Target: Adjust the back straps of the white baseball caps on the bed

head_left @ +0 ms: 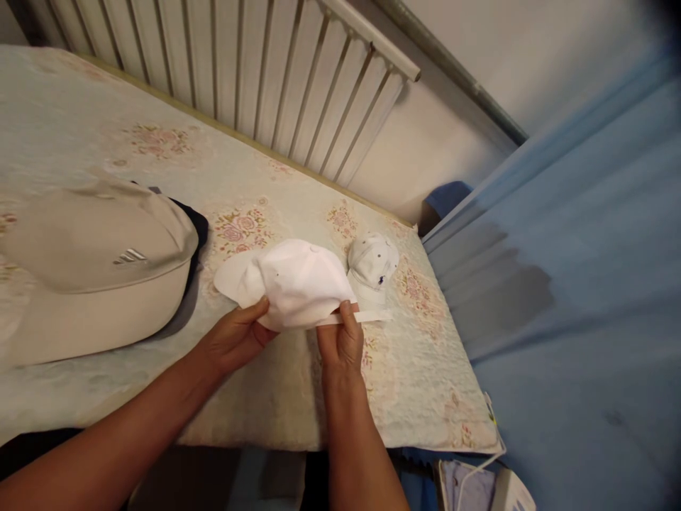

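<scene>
A white baseball cap is held over the bed in both hands, its brim pointing left. My left hand grips its lower edge near the brim, thumb on the outside. At the back strap my right hand pinches the cap, and the loose strap end sticks out to the right. Just behind it lies a second white cap with a small dark logo. Off to the left sits a beige cap with a striped logo, and a dark cap shows partly from under it.
A floral quilted cover spreads under the caps. Along the far side stands a white radiator. A blue curtain hangs on the right. Below the bed's near right corner are a white cable and a white box-like object.
</scene>
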`<state>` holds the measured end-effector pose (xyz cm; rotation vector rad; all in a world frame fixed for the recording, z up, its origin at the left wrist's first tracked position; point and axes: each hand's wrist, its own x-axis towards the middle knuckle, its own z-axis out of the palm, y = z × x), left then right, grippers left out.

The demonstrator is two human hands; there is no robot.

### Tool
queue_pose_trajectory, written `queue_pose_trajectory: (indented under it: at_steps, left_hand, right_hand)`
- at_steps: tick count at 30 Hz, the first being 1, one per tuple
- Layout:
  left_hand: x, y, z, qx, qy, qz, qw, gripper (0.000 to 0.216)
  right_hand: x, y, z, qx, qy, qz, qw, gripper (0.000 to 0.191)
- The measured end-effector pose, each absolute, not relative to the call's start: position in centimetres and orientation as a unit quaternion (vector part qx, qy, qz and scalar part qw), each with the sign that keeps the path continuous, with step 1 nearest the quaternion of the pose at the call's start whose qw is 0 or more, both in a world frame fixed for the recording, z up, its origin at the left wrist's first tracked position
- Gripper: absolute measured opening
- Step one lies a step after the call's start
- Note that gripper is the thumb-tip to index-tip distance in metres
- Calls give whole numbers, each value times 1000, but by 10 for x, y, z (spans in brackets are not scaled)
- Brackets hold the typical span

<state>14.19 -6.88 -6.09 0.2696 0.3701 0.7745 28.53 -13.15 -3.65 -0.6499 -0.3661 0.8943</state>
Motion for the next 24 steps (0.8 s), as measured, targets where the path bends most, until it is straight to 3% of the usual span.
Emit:
queue_pose_trajectory:
  at_steps: [7, 12, 20, 24]
  left_hand:
    - [139, -65, -53, 117, 182, 363, 906, 43]
    - [135, -61, -54, 114, 164, 355, 913, 41]
    - [130, -50, -60, 123, 155, 359, 912, 49]
    - [129, -48, -61, 119, 148, 366, 911, 54]
  right_hand:
    - [298, -134, -39, -254, -73, 462, 847, 9]
    - [301, -137, -38, -245, -59, 466, 848, 40]
    - [311, -141, -34, -319, -64, 462, 825, 57]
    - [315, -142, -38, -329, -38, 492, 805, 48]
